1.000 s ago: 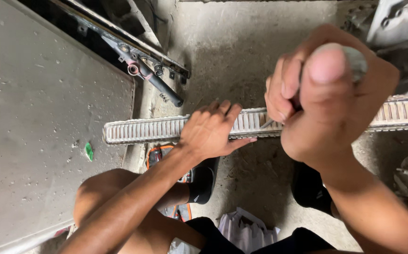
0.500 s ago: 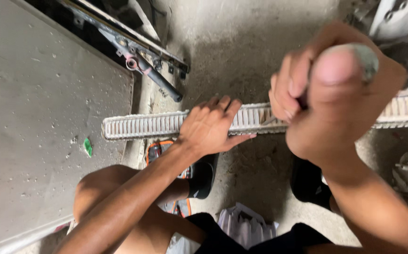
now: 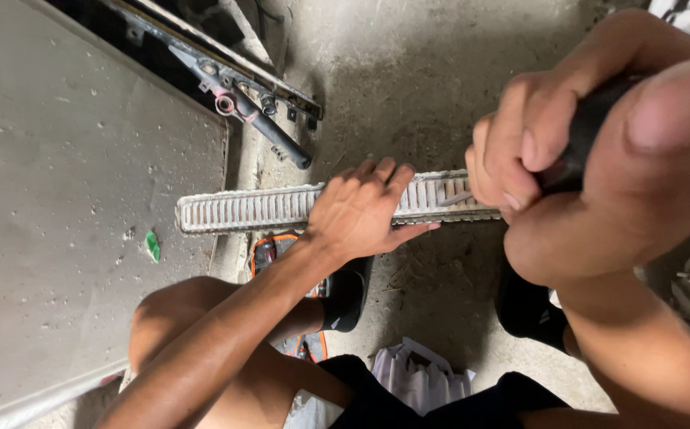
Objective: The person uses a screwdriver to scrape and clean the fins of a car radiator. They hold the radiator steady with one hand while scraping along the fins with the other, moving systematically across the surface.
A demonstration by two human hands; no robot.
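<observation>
Underfoot, dusty grey concrete floor (image 3: 408, 95)

Right hand (image 3: 599, 159) hides tool handle (image 3: 583, 143); finned strip (image 3: 242, 210) right end cut off by edge

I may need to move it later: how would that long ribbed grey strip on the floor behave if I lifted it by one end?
The ribbed strip looks thin, so it would probably sag somewhat. Its flat underside suggests it won't roll. The left hand presses it down while the right hand works a dark-handled tool, hinting it slides easily on the dusty concrete floor.
</observation>
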